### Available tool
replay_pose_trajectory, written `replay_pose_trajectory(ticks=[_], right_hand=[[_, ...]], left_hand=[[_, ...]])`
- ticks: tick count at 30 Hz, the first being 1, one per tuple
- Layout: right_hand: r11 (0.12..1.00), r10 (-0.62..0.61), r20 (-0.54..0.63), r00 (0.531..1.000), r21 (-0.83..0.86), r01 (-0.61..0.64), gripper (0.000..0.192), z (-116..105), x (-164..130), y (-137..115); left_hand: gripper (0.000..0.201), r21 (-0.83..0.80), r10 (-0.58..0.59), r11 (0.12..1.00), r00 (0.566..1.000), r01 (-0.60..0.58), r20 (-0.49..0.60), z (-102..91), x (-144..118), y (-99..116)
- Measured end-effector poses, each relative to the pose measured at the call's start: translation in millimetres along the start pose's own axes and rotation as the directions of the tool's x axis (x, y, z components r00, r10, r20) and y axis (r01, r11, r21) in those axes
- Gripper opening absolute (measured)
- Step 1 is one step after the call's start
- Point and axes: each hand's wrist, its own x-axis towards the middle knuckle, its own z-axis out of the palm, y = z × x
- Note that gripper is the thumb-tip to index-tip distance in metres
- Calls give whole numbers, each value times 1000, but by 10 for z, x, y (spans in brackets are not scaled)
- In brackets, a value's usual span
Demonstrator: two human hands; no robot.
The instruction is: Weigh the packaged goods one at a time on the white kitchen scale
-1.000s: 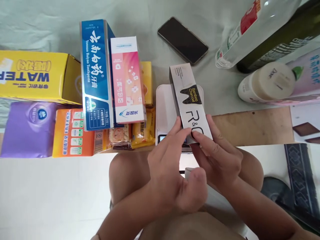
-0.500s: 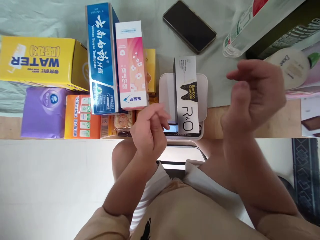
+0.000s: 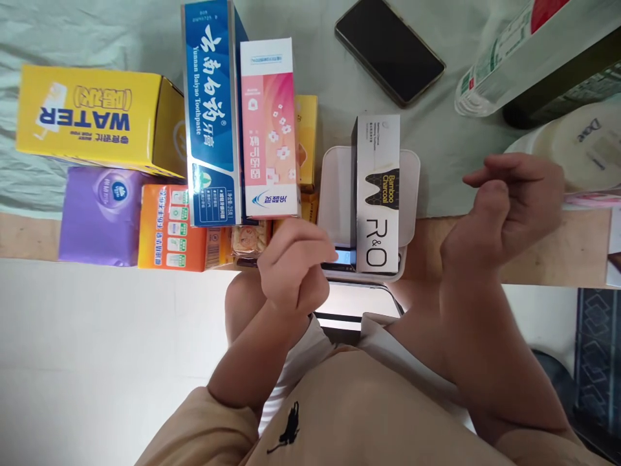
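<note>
My left hand (image 3: 295, 264) hovers by the left front corner of a small white scale (image 3: 336, 194), fingers curled in and nothing visible in them. Its fingertips are near the scale's lit display (image 3: 345, 257), whose digits I cannot read. Across the scale lies a white and black toothpaste box (image 3: 377, 194) marked "Bamboo Charcoal", touched by neither hand. Off to the right, my right hand (image 3: 507, 207) is raised, empty, its fingers loosely bent and the thumb apart from them. Left of the scale stand a pink and white box (image 3: 269, 129) and a taller blue toothpaste box (image 3: 212, 116).
On the left are a yellow "WATER" box (image 3: 87, 120), a purple tissue pack (image 3: 99, 220) and an orange pack (image 3: 172, 236). Small yellow boxes (image 3: 306, 142) stand behind the pink one. A phone (image 3: 391, 52) lies at the back; bottles (image 3: 504, 58) and a Dove tub (image 3: 582, 145) are right.
The view has shifted, so the table's things appear farther right. My left hand's fingers are curled a little more. The toothpaste box stays on the scale.
</note>
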Motion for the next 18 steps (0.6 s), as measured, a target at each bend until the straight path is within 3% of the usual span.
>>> replay_pose_trajectory(ticks=[5,10,13,18], right_hand=[[1000,14,-8,1000,-7,-14,25,19,-1,-37],[998,16,26,1000,-54,-15,24,35,-31,-108],[992,-3,135,991,-121,20,26,21,-42,-199],[978,20,351,936,-202,55,19,16,-46,-545]], left_hand=[[26,-103,21,994,999,-17,38,30,-10,25],[26,-160,-45,986,999,45,4,115,-24,90],[23,-38,-55,998,997,57,47,131,-46,142],[21,195,-141,975,971,104,191,147,-98,230]])
